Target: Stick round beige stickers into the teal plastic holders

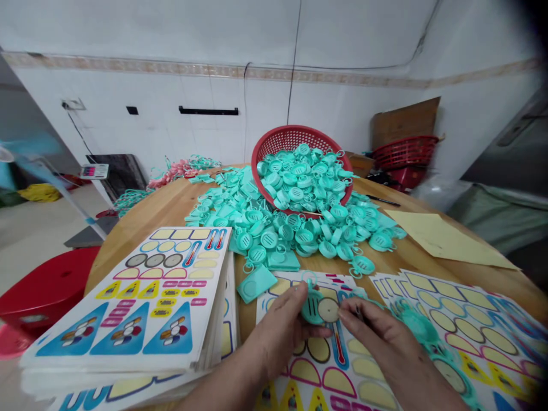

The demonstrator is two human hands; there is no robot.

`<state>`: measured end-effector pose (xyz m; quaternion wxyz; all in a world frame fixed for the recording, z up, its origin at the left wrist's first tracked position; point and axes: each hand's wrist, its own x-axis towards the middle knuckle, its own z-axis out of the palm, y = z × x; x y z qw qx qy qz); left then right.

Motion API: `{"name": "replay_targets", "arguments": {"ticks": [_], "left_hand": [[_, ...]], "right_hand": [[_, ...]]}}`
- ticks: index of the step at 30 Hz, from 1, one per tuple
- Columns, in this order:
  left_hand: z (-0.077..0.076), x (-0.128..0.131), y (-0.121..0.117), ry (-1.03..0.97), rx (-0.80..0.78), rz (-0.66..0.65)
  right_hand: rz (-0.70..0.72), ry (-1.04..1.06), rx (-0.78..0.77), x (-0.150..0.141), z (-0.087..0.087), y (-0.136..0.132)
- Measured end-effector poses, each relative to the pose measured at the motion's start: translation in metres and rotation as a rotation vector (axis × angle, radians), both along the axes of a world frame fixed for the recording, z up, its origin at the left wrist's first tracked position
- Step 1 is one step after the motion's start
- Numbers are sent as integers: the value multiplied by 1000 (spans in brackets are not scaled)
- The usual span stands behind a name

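The left hand (276, 337) firmly holds a round turquoise plastic tag (311, 308) over a printed sticker sheet (363, 365) — the right hand (377, 337) pinches narrowly at its round cream sticker (329, 310), keeping it centred.

We've got one head-worn cam, looking forward and down, up close on the left hand (278, 325) and right hand (377, 337).

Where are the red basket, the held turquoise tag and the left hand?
Red basket (291, 137): head view, on its rim.
Turquoise tag (311, 309): head view, on its slotted face.
Left hand (276, 325): head view, on the back.
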<state>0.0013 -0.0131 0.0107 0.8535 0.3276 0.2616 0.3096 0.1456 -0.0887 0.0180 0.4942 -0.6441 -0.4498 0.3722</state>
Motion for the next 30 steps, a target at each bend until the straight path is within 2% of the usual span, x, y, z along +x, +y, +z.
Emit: {"name": "replay_targets", "arguments": {"ticks": [3, 6, 18, 25, 30], "left_hand": [[-1, 2, -1, -53, -68, -30], [-3, 3, -2, -66, -69, -49], [-4, 2, -5, -35, -24, -18], [-6, 2, -6, -55, -4, -17], [-10, 1, -6, 4, 28, -1]], "right_hand": [[86, -54, -28, 3, -4, 0], [107, -111, -36, 2, -6, 2], [77, -180, -67, 0, -9, 4], [41, -250, -52, -3, -3, 6], [83, -351, -54, -1, 0, 5]]}}
